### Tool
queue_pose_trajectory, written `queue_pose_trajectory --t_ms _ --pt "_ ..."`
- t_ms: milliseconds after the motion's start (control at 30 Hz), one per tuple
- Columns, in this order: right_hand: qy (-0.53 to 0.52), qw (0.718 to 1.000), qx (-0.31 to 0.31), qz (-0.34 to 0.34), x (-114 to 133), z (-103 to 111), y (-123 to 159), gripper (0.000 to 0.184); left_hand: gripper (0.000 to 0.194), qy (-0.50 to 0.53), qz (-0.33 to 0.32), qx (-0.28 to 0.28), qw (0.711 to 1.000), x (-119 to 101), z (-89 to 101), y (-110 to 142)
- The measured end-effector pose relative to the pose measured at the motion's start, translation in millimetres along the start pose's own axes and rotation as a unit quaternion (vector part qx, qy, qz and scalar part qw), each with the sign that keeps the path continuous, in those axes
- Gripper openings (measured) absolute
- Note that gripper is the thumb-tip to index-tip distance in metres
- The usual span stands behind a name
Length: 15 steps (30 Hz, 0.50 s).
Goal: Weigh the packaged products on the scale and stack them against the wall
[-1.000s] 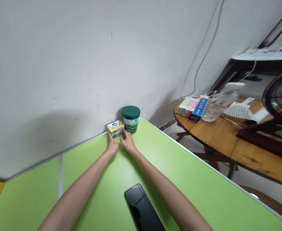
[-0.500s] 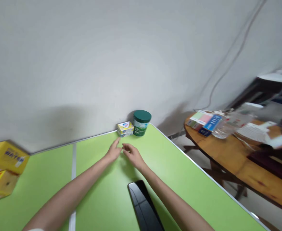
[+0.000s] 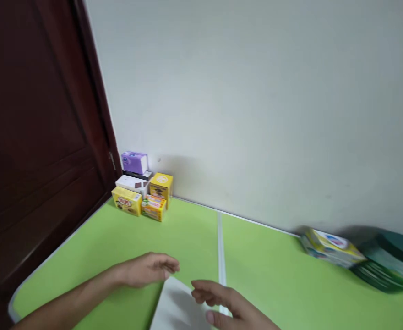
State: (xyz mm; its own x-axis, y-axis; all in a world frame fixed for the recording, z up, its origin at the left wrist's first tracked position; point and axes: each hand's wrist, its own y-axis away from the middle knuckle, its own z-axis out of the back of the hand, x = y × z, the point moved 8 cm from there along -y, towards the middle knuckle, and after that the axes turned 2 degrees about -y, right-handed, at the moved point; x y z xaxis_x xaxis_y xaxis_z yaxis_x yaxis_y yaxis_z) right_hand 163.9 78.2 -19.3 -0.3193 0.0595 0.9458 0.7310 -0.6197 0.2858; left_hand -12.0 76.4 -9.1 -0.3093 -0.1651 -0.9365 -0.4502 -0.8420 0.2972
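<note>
My left hand (image 3: 149,269) hovers at the near left part of the green table (image 3: 270,279), fingers stretched and slightly bent, holding nothing. My right hand (image 3: 227,300) is lower and to the right, with its thumb apart from its curved fingers and nothing in it. Between and below both hands lies a flat white object (image 3: 177,305) whose kind I cannot make out; its near end is cut off by the frame. A yellow and white box (image 3: 332,247) sits against the wall at the right, beside a blurred green tub (image 3: 387,259).
At the far left corner stand a purple tissue pack (image 3: 133,162), a white box (image 3: 131,184), a yellow carton (image 3: 126,200), a yellow cube-shaped box (image 3: 161,185) and a small orange-yellow box (image 3: 154,207). A dark wooden door (image 3: 50,137) borders the table's left side.
Both hands have left the yellow and white box, which stays beside the green tub. The view has swung left, bringing in the door, the corner group and the white object; the phone is out of view.
</note>
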Motion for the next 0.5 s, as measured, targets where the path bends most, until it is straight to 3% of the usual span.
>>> queue_pose_trajectory --t_ms 133,233,333,400,500 --pt "-0.094 0.995 -0.001 0.046 44 -21 -86 0.053 0.046 0.041 -0.048 -0.166 0.984 21 91.6 16" --pt "-0.116 0.99 -0.048 0.071 81 -23 -154 0.051 0.039 0.009 -0.094 -0.289 0.953 18 167.1 18" --pt "-0.141 0.974 -0.141 0.111 117 -9 -230 0.047 0.038 -0.01 -0.127 -0.407 0.904 10 248.6 8" --pt "-0.149 0.956 -0.218 0.127 134 7 -281 0.055 0.045 -0.007 -0.132 -0.463 0.876 6 298.9 -6" --pt "-0.121 0.939 -0.293 0.132 154 28 -344 0.071 0.065 -0.003 -0.128 -0.523 0.843 6 358.8 -30"
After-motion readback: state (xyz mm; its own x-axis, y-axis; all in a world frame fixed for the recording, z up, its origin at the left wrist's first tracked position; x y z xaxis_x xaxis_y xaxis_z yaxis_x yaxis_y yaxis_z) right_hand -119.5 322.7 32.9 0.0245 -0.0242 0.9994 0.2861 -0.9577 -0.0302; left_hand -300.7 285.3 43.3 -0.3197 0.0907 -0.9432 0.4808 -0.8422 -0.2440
